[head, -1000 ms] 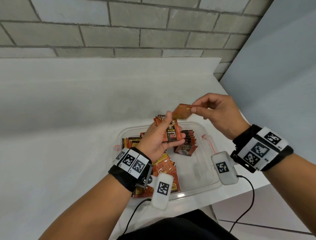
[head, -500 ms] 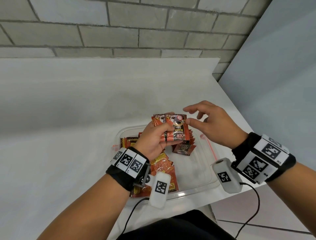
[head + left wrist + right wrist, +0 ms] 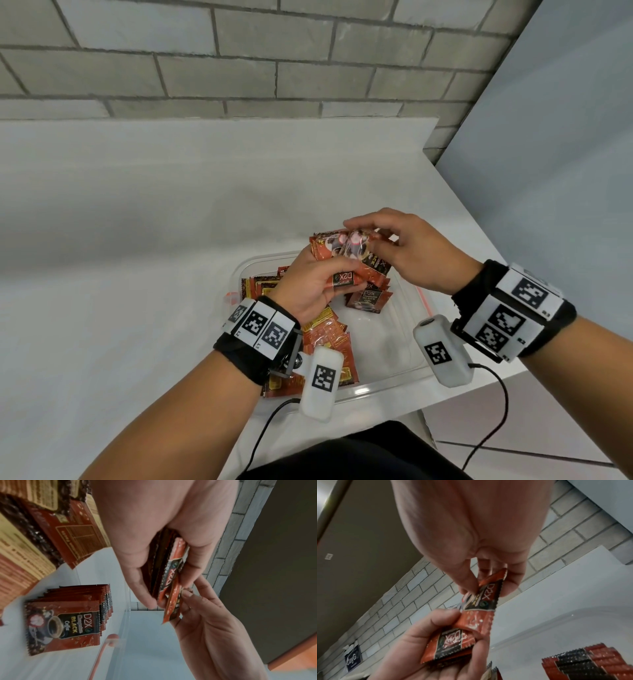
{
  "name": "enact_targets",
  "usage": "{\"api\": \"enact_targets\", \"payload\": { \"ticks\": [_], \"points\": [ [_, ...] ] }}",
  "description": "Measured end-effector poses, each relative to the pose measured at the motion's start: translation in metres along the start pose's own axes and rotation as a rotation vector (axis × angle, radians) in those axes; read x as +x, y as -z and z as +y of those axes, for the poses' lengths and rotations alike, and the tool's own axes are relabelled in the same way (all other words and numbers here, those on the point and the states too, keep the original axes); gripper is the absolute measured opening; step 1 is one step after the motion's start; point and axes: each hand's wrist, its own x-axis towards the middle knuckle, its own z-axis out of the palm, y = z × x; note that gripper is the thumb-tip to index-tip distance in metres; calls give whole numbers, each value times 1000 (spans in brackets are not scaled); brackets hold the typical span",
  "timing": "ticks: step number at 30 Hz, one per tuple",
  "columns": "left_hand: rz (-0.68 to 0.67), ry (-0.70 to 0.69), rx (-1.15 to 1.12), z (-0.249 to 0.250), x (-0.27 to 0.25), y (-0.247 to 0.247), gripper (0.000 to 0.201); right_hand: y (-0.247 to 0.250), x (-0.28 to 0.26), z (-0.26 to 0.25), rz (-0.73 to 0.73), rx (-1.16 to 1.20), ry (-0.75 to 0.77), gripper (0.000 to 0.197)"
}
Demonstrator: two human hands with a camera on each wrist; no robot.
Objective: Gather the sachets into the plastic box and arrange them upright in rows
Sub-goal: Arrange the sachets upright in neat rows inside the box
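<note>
**Both hands on sachets above the box**

White table (image 3: 137, 274) fills the head view; brick wall (image 3: 239, 51) at 12 o'clock. The plastic box (image 3: 404, 371) sits on the table near the front edge, at 6 o'clock from my hands, clear-walled, with a pink clip (image 3: 424, 298) on its 3 o'clock side.

Inside the box: loose sachets (image 3: 329, 339) lie flat in a heap at the 9 o'clock side, partly under my left wrist, backs up. A row of sachets (image 3: 68, 618) stands upright, packed face to back, toward the 12 o'clock end; the front one reads "D2X BLACK Coffee". The floor of the box at 3 o'clock is bare.

My left hand (image 3: 308, 284) is held above the box, fingers curled round a small stack of sachets (image 3: 342, 270), thumb across the front face, fingers behind. The stack sticks out of the hand toward 12 o'clock.

My right hand (image 3: 411, 253) is at 3 o'clock of the left, touching the stack. Thumb and fingers pinch one sachet (image 3: 488, 596) by its end; its other end lies against the front of the stack in the left hand. Whether it is fully tucked in, I cannot tell.
</note>
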Motion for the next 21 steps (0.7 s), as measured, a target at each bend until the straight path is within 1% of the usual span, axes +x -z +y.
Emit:
{"api": "enact_targets", "payload": {
  "ticks": [2, 4, 5, 7, 9, 12, 13, 18, 21],
  "points": [
    [-2, -13, 15, 0, -1, 0, 29, -1, 0, 1, 33, 21, -46, 39],
    [8, -33, -4, 2, -1, 0, 33, 0, 0, 4, 101, 78, -147, 32],
    [14, -36, -22, 2, -1, 1, 35, 1, -1, 6, 112, 120, -196, 26],
    [27, -42, -45, 3, -1, 1, 37, 3, -2, 8, 78, 191, -259, 17],
    [31, -36, -46, 2, 0, 1, 35, 5, -4, 9, 52, 218, -238, 16],
    [39, -16, -13, 1, 1, 1, 19, 8, -3, 9, 95, 176, -179, 24],
    [46, -7, -10, 0, 2, 1, 18, 8, -2, 8, 91, 165, -172, 25],
    [80, -17, 3, -1, 3, 1, 23, 6, -3, 12, 33, 90, -253, 16],
    [171, 27, -39, -1, 5, 3, 12, 12, -5, 14, 23, 40, -266, 11]
  ]
}}
